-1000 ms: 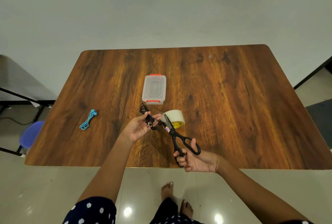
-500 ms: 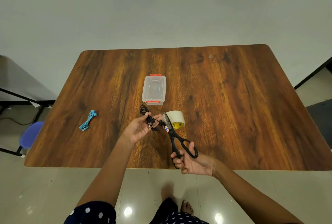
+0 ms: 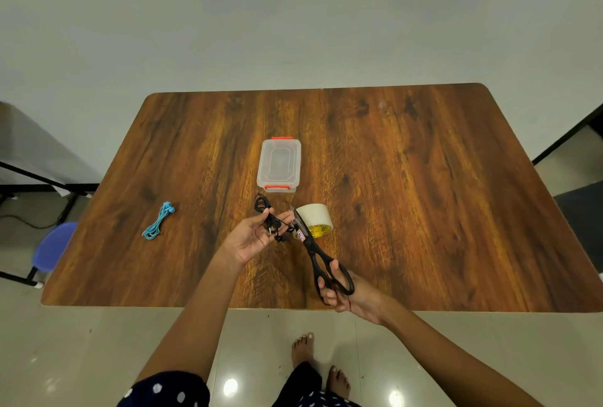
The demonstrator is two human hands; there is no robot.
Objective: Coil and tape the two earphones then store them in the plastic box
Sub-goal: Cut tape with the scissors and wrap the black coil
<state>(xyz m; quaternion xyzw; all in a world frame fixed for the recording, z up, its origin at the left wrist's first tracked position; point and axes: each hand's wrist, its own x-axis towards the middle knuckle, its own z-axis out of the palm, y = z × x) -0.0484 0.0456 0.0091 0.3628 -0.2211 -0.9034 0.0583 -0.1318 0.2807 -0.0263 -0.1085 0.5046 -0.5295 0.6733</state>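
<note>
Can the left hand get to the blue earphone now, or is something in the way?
Probably not at once: the left hand holds the black earphone. The blue earphone lies apart on bare table, with nothing between.

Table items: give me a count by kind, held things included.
Earphones: 2, blue earphone lying, black earphone in left hand
Plastic box: 1
Tape roll: 1
Scissors: 1, in right hand
Total: 5
</note>
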